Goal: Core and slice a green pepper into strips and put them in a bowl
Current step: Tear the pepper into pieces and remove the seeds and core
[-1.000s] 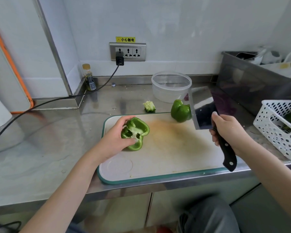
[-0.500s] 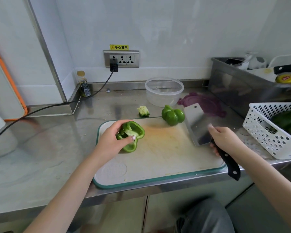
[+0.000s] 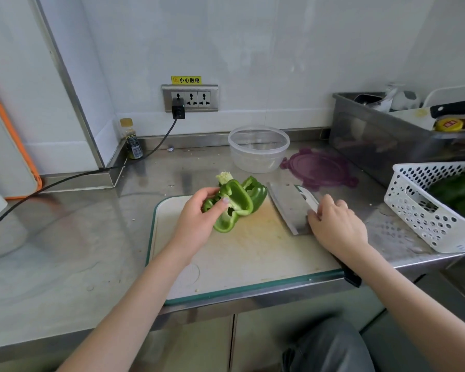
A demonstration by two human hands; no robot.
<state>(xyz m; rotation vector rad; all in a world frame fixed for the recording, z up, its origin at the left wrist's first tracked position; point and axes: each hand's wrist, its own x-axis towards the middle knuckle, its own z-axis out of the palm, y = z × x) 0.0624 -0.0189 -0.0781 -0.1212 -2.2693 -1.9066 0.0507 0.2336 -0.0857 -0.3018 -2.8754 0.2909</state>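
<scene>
The left hand (image 3: 196, 224) grips a green pepper half (image 3: 232, 204) above the cutting board (image 3: 253, 253). The right hand (image 3: 336, 226) grasps the cleaver (image 3: 290, 208), its blade lying flat on the board.

A kitchen: steel counter (image 3: 65, 251), cutting board (image 3: 253, 259), wall sockets (image 3: 189, 98), steel tub (image 3: 381, 140) of utensils

My right hand (image 3: 336, 226) covers most of the knife (image 3: 293, 210) handle; only its dark end shows past my wrist at the board's lower right edge. My left hand (image 3: 196, 221) hides the near side of the pepper half (image 3: 234, 205) I hold. The white basket (image 3: 424, 210) runs off the right edge. The small bottle (image 3: 132, 140) label is too small to read.
</scene>
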